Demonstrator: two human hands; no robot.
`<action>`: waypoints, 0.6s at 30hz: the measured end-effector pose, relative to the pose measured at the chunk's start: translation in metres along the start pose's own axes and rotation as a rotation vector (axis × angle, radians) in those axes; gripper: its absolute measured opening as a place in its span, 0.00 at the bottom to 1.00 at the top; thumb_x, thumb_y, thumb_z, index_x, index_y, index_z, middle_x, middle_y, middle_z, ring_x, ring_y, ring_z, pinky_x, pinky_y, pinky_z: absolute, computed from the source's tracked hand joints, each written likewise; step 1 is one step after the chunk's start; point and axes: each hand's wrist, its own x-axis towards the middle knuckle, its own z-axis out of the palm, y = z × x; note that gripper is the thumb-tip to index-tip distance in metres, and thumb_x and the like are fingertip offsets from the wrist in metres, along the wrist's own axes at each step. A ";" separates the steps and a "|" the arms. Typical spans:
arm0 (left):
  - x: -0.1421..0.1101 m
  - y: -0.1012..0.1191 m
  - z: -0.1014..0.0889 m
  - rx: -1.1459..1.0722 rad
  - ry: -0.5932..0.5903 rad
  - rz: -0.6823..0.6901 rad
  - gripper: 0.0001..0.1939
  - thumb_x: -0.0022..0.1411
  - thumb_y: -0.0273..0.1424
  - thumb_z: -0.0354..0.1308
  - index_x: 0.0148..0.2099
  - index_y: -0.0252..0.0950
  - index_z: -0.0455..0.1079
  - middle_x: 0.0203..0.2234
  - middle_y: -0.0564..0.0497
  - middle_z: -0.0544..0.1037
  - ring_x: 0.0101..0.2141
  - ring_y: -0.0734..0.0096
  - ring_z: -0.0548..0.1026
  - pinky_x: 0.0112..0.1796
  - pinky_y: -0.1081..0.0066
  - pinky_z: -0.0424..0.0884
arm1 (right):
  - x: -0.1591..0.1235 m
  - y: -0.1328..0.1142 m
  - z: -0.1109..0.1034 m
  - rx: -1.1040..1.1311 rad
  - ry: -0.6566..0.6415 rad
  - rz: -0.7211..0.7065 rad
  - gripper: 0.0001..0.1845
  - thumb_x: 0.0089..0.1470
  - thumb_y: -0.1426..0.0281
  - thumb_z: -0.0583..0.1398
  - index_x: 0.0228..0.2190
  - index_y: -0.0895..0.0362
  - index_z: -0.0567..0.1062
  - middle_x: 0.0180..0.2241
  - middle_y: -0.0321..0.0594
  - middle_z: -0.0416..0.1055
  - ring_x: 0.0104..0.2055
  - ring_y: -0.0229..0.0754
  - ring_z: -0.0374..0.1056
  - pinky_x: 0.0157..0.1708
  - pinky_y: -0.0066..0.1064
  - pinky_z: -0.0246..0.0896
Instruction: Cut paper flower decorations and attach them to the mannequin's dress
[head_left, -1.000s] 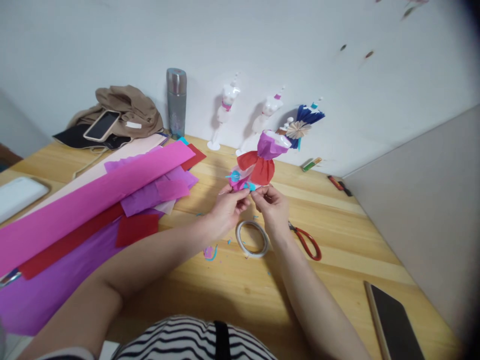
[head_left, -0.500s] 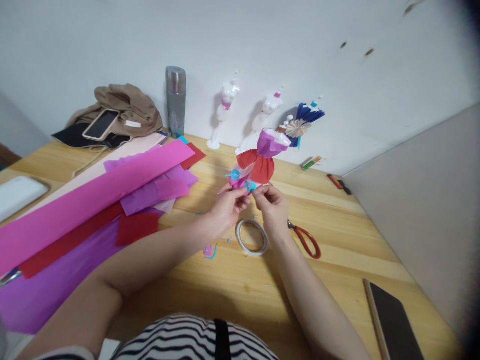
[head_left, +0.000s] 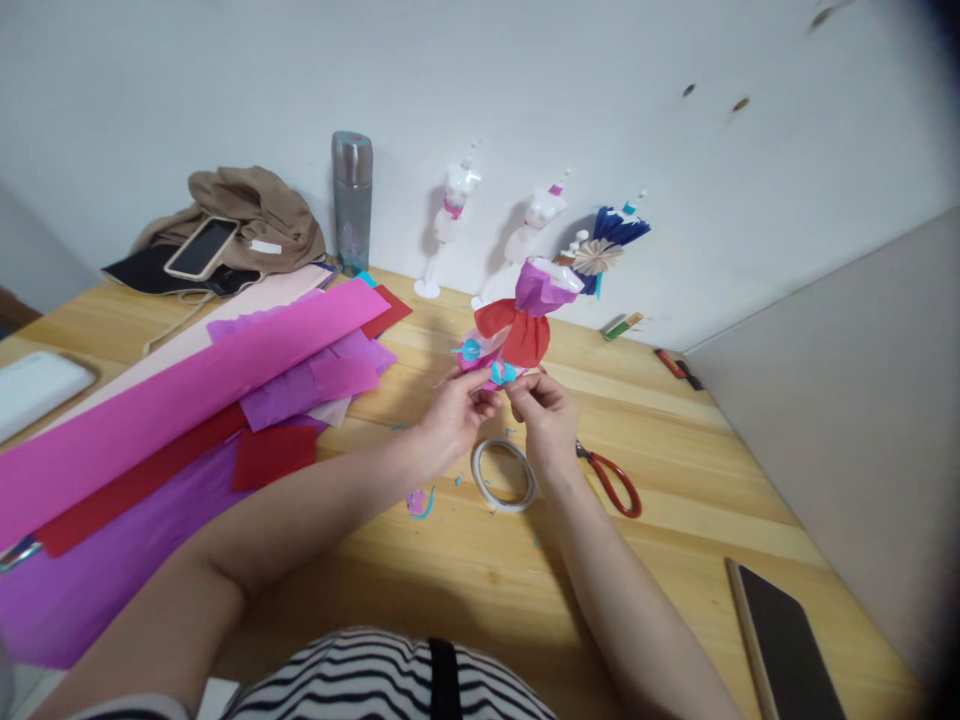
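A small dress form [head_left: 566, 272] wears a paper dress [head_left: 529, 335] with a purple top, a red overskirt and a pink hem. On the hem are a round blue paper piece [head_left: 470, 349] and a light blue paper bow [head_left: 502, 373]. My left hand [head_left: 457, 408] is closed on the hem, its thumb beside the bow. My right hand [head_left: 546, 405] pinches at the hem's other side, just right of the bow; its fingertips partly cover what they hold. A roll of white tape [head_left: 477, 478] lies on the table below my hands.
Red-handled scissors [head_left: 621, 488] lie right of my right wrist. Coloured paper sheets [head_left: 187, 365] cover the left side. Dress forms [head_left: 459, 190] and a grey bottle [head_left: 352, 205] stand along the wall. A dark tablet-like object [head_left: 787, 640] lies at the lower right.
My right fingertips have shifted slightly at the bow, and more of its blue paper shows now. Both hands otherwise stay on the dress hem.
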 end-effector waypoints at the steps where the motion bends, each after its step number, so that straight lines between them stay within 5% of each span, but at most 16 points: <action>1: 0.000 0.000 0.000 0.002 0.002 -0.003 0.08 0.49 0.24 0.68 0.29 0.33 0.70 0.18 0.56 0.71 0.18 0.83 0.66 0.22 0.78 0.58 | 0.000 0.001 0.000 0.002 0.000 0.003 0.10 0.43 0.63 0.66 0.20 0.54 0.72 0.14 0.27 0.59 0.18 0.34 0.55 0.23 0.29 0.54; 18: -0.004 0.001 0.001 0.051 -0.008 -0.007 0.09 0.51 0.18 0.66 0.31 0.33 0.68 0.20 0.55 0.73 0.19 0.82 0.67 0.23 0.77 0.58 | -0.002 0.009 0.003 0.064 0.053 0.031 0.11 0.43 0.61 0.66 0.22 0.54 0.72 0.15 0.27 0.59 0.18 0.33 0.51 0.21 0.29 0.49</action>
